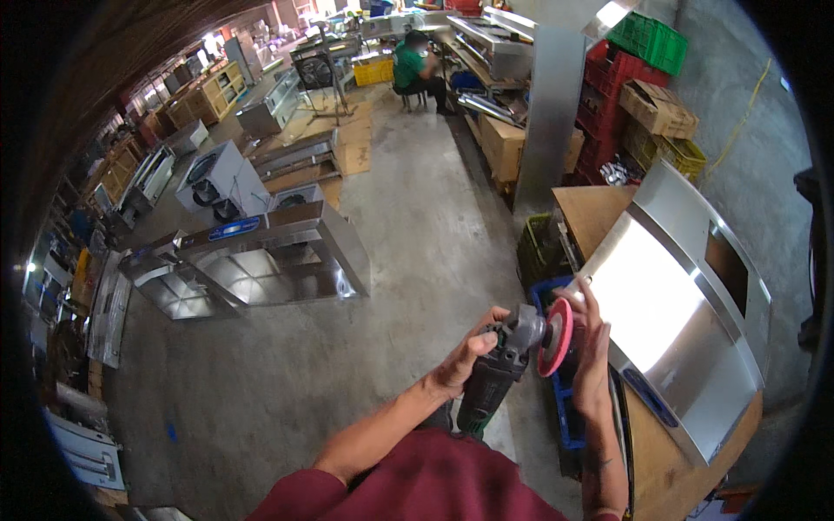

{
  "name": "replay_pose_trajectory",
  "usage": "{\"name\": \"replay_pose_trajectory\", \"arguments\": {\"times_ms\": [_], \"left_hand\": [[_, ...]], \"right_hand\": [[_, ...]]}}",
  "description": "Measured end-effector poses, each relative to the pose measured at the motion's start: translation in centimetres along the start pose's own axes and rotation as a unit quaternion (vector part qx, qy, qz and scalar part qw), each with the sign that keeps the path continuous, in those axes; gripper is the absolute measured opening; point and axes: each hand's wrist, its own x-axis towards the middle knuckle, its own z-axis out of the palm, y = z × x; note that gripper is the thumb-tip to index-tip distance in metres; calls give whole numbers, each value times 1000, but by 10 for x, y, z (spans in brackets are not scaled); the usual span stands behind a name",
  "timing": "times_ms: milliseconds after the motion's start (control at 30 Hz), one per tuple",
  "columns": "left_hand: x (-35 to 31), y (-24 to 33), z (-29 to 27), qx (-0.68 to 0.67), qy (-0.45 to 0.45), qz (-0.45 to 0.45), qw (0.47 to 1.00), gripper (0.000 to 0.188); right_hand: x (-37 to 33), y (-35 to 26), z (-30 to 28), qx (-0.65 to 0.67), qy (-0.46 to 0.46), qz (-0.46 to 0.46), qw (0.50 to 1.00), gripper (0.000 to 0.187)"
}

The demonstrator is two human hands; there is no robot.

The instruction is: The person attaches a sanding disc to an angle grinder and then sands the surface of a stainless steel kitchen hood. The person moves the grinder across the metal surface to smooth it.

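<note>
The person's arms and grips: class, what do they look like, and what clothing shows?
Left grip and right grip are bare hands without gloves. A maroon sleeve ends above the left forearm, leaving it bare; the right forearm is bare too, with a small dark mark.

Tilted dark grinder (493, 382), pink disc (557, 339)

The panel (686, 321) lies on the table (592, 205) to the right, with stacked crates (608, 97) behind it. The angle grinder (497, 378) is left of the panel; the hood (278, 230) stands farther left, on the floor (417, 226).
</note>
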Motion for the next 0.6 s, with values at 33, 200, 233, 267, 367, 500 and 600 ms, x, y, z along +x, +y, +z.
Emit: {"name": "replay_pose_trajectory", "arguments": {"times_ms": [33,200,233,267,367,500,600], "left_hand": [[1,3,2,7,-9,-1,1000,75],[9,6,3,47,-49,-12,998,71],[9,10,2,60,-50,-9,997,71],[7,12,0,60,-50,-13,997,70],[7,11,-7,62,-37,-4,997,72],[8,16,-1,19,-54,-3,998,75],[11,18,1,10,-59,-2,998,76]], "right_hand": [[1,9,2,-74,23,-121,990,89],[2,34,13,-203,98,-224,948,77],[6,20,17,-115,71,-116,984,79],[6,-3,17,-28,41,-3,999,82],[10,-17,11,71,-15,79,994,94],[3,-3,9,-52,17,-212,976,82],[9,14,-1,-90,6,-311,946,72]]}}
